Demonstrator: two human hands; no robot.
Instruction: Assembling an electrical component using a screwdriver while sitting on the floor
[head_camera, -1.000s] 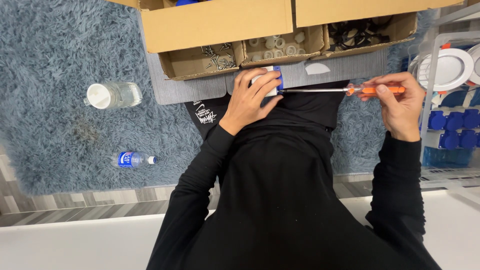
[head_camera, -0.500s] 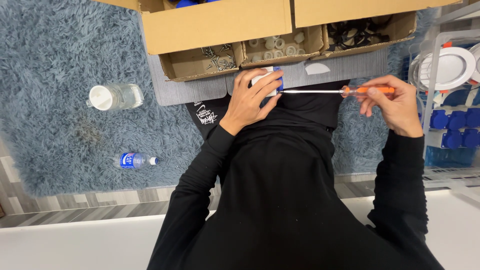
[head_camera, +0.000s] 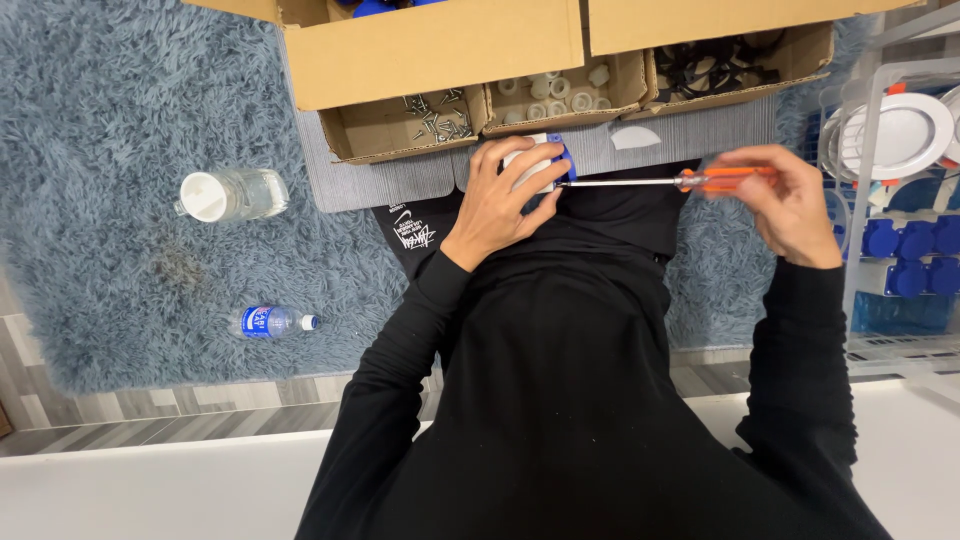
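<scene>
My left hand (head_camera: 505, 198) grips a small white and blue fitting (head_camera: 540, 162) just in front of my lap. My right hand (head_camera: 785, 195) holds an orange-handled screwdriver (head_camera: 650, 181) lying level, its metal tip against the blue right side of the fitting. Both arms wear black sleeves. Most of the fitting is hidden under my left fingers.
Open cardboard boxes stand ahead: one with screws (head_camera: 435, 115), one with white round parts (head_camera: 555, 90), one with black parts (head_camera: 715, 65). A clear jar (head_camera: 232, 194) and a small water bottle (head_camera: 272, 322) lie on the blue shag rug (head_camera: 120, 120). A rack with white discs (head_camera: 905, 135) and blue parts (head_camera: 915, 250) stands at right.
My right hand has slid left along with the screwdriver, closing toward the fitting. The left hand stays put on the fitting.
</scene>
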